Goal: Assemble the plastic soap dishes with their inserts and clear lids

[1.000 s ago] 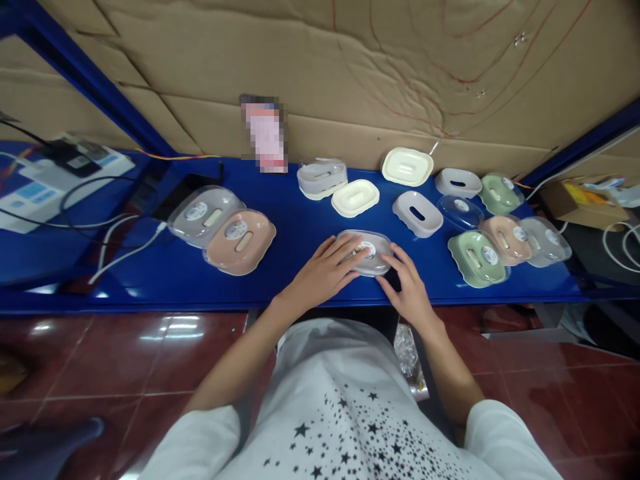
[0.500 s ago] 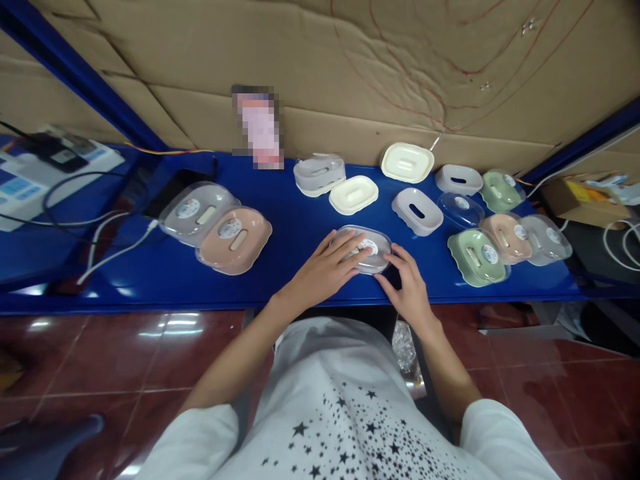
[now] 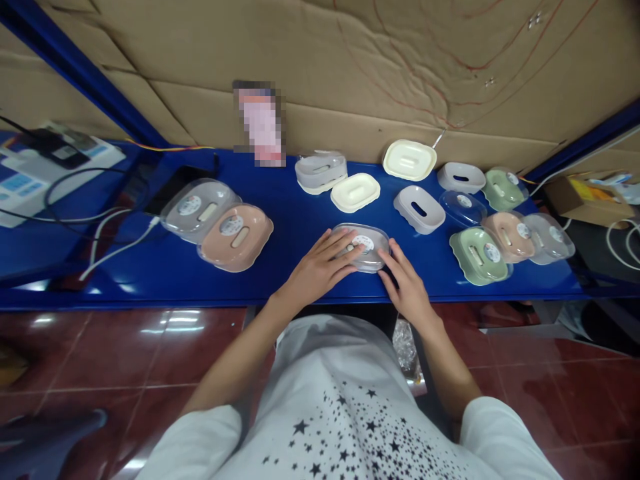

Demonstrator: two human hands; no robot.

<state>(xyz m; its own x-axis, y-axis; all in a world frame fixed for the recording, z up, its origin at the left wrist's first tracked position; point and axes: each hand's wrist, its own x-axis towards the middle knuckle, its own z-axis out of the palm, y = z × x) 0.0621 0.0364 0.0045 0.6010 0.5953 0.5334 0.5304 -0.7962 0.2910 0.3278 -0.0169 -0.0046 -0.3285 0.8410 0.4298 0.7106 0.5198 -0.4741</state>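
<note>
"What's nearest?"

"Two hands, on one grey lidded dish by the surface's front edge. The left hand is open, its fingers spread over the left part of the clear lid; the right hand is open too, fingertips touching the right end."

"Grip or touch?"

"Both rest on it; neither is closed around it. One round label shows between them."

"And either side?"

"Two lidded dishes to the left: one peach, one grey just beyond it, overlapping. Three to the right: one green, one peach-coloured dish and one greyish dish, in a touching row."

"Further in?"

"One slotted grey piece, with one loose clear lid beside it. To their left, one cream tray."

"Then the back?"

"From left: one grey stack, one second cream tray, one more slotted piece and one green lidded dish. That's seven lidded dishes altogether, two cream trays lying apart, and two slotted grey pieces outside the stack."

"Anything behind?"

"One pixelated upright item against the cardboard; I can't read it. Off right, one open carton."
</note>
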